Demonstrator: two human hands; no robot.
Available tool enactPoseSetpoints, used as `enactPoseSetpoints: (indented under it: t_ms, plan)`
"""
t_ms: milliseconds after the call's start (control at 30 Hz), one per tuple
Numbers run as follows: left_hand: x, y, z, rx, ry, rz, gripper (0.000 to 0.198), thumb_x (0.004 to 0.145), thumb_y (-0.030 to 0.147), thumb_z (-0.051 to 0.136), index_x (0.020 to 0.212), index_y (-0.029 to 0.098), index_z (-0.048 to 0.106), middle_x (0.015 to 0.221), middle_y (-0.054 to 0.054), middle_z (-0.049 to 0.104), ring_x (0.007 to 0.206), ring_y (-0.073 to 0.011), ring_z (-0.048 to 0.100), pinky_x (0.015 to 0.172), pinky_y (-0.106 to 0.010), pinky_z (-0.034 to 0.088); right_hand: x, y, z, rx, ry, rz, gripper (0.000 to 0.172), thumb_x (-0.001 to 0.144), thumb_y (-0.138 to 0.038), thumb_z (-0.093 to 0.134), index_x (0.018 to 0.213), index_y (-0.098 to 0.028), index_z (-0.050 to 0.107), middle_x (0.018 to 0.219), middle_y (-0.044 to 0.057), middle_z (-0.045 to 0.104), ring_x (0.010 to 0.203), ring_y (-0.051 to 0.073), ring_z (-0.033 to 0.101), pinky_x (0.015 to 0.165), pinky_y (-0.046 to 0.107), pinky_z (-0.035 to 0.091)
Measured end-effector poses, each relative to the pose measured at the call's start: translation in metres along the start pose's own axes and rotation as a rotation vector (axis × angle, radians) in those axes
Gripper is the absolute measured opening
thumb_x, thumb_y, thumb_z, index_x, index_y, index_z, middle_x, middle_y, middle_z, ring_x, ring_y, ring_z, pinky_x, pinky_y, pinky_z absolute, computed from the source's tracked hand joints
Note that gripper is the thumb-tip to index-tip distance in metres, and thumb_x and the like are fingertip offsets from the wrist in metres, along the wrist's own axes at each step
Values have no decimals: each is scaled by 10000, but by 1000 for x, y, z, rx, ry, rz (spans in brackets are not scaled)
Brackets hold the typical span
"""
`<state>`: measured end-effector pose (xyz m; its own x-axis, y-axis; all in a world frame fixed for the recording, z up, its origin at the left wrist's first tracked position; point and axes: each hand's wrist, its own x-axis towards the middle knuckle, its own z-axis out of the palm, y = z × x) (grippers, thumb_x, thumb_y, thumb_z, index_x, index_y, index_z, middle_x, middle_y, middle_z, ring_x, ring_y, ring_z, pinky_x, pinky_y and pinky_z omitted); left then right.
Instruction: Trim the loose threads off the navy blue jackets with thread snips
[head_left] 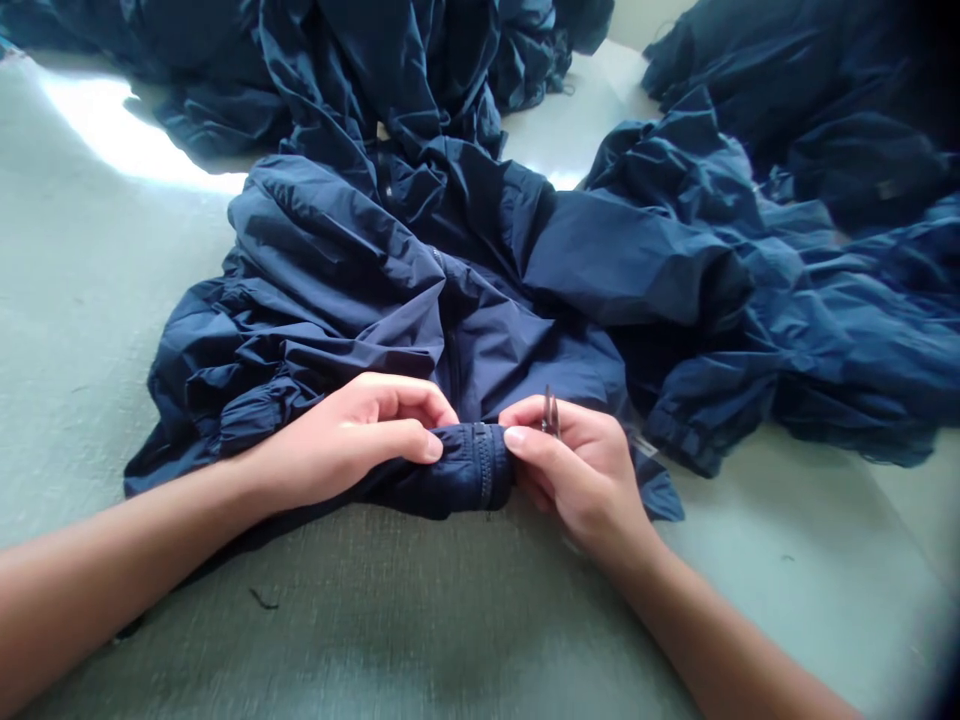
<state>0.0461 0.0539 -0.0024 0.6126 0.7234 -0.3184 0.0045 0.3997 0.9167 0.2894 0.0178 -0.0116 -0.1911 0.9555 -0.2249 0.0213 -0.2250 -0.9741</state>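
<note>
A navy blue jacket (360,290) lies crumpled before me, with a zipper (486,465) showing on the folded edge nearest me. My left hand (375,435) pinches that edge just left of the zipper, thumb on top. On the zipper's right side, my right hand (574,460) grips the same edge between thumb and index finger. Small dark metal snips (551,412) are tucked in my right hand, their tips pointing up past the fingers. The fabric under both hands hides some of the fingertips.
More navy garments (840,290) are heaped on the right and a large pile (210,60) lies at the back. A dark thread scrap (262,600) rests on the pale table (360,640) near the front.
</note>
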Motion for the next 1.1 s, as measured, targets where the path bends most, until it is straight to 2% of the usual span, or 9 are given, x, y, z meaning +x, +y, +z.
enactPoseSetpoints:
  t_ms: [267, 467, 567, 667, 733, 800, 867, 967, 1100]
  plan:
    - [-2, 3, -1, 0, 24, -14, 104, 790, 249, 716, 745, 176, 657, 700, 29, 571, 674, -119, 475, 620, -225, 387, 1, -3, 3, -17, -31, -2, 174, 984, -301, 743, 851, -190, 739, 525, -64, 521, 419, 81, 402, 377, 209, 302]
    - [-4, 4, 0, 11, 42, -10, 96, 824, 235, 650, 751, 174, 634, 706, 22, 582, 669, -124, 505, 604, -227, 419, 1, -3, 4, -11, -23, -3, 184, 970, -321, 773, 856, -183, 728, 516, -71, 523, 410, 64, 415, 375, 170, 347]
    - [-7, -3, 8, 129, 160, 153, 58, 873, 202, 654, 823, 175, 645, 756, 25, 612, 688, -117, 532, 623, -225, 434, 2, -7, 6, 41, -51, 70, 190, 1009, -366, 724, 912, -207, 687, 440, -108, 464, 331, 64, 356, 339, 171, 396]
    - [-15, -12, 19, 444, 290, 456, 90, 894, 92, 629, 912, 180, 632, 871, -3, 655, 762, -129, 587, 681, -246, 483, 1, -13, 8, 129, -149, 161, 200, 1056, -416, 638, 980, -231, 628, 470, -92, 574, 267, 60, 304, 281, 174, 379]
    - [-21, -16, 25, 643, 220, 675, 151, 879, 33, 622, 934, 174, 630, 944, -34, 650, 812, -140, 594, 728, -268, 509, 0, -15, 10, 175, -178, 166, 199, 1015, -392, 709, 956, -236, 602, 486, -103, 577, 271, 52, 317, 294, 174, 414]
    - [-25, -17, 28, 755, 95, 822, 139, 880, 41, 650, 954, 158, 655, 1004, -66, 627, 842, -151, 582, 740, -281, 519, -3, -14, 12, 213, -166, 152, 227, 945, -307, 803, 925, -240, 587, 444, -138, 501, 281, 56, 351, 328, 178, 463]
    - [-26, -17, 29, 815, 72, 873, 112, 897, 61, 676, 966, 150, 682, 1058, -87, 605, 875, -160, 579, 750, -285, 527, -5, -11, 14, 279, -132, 131, 241, 901, -220, 821, 932, -244, 583, 485, -127, 546, 313, 86, 475, 371, 205, 522]
    - [-24, -17, 28, 900, 181, 844, 107, 915, 72, 703, 969, 164, 690, 1181, -104, 595, 1045, -198, 599, 908, -320, 545, -7, -9, 18, 386, 15, 63, 209, 871, -136, 791, 912, -225, 606, 676, -84, 629, 479, 90, 631, 481, 191, 584]
    - [-18, -20, 27, 963, 272, 752, 183, 926, 135, 724, 1086, 174, 645, 1325, -120, 598, 1246, -244, 589, 1086, -372, 497, -6, -11, 22, 414, 170, 33, 190, 847, -72, 764, 887, -207, 635, 737, -74, 568, 607, 57, 610, 546, 116, 573]
